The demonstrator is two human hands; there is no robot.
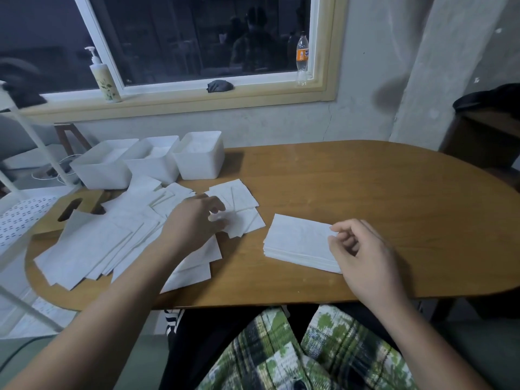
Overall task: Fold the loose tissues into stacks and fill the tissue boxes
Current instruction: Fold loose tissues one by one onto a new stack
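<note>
Head view looks down on a wooden table (394, 206) with both bare forearms reaching in from the bottom of the frame.

Loose tissues (112, 237) lie fanned and overlapping across the left half of the table. They run from the lower left edge up to just below the boxes (157, 167). The left hand (197, 218) lies palm down on the right end of this spread, left of centre. Its fingers are curled onto one sheet. Blur there hides whether thumb and fingers actually pinch the sheet, so I cannot tell.

A neat stack (295, 240) of folded tissues sits just right of centre, apart from the loose spread and square-edged. The right hand (363, 249) hangs at the stack's right edge. Its fingers are loosely curled and its fingertips are at the stack's near right corner. It holds nothing that shows.

Three white boxes stand open in a row at the upper left of the table, touching side by side, each with white tissue inside. A wooden lid (76, 209) with a slot lies partly under the loose tissues at the left edge.

On the sill at the top are a pump bottle (105, 80), a dark cloth (220, 86) and a soda bottle (302, 59).
</note>
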